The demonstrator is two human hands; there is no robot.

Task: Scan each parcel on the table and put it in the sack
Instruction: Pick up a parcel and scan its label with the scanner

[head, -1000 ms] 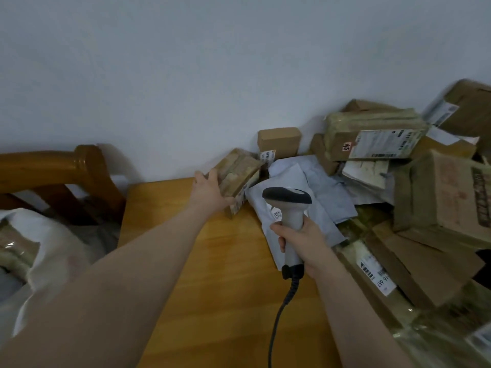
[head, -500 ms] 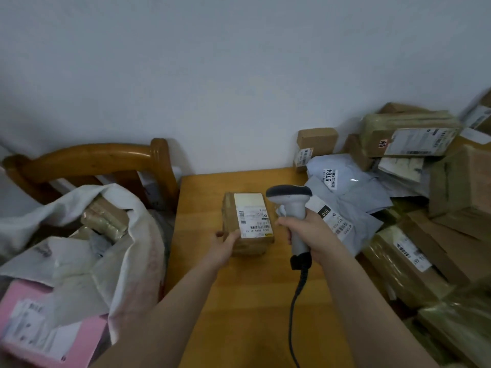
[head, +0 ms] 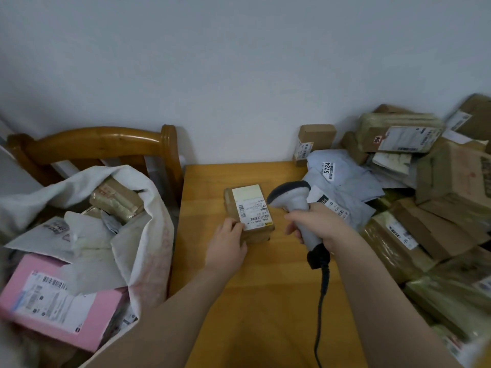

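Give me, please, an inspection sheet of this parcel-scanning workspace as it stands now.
Surface: wooden table, set against the wall.
Job's things: brown parcel lies label up on the table; scanner is held just right of it, head tilted down; white sack stands open left of the table, with a pink parcel and others inside.
Clutter: pile of parcels and grey mailers crowd the table's right side.
Hands: left hand holds the brown parcel's near corner; right hand grips the scanner's handle.
Cables: scanner cable runs from the handle over the table towards the person.
Surroundings: wooden chair behind the sack; plain wall.
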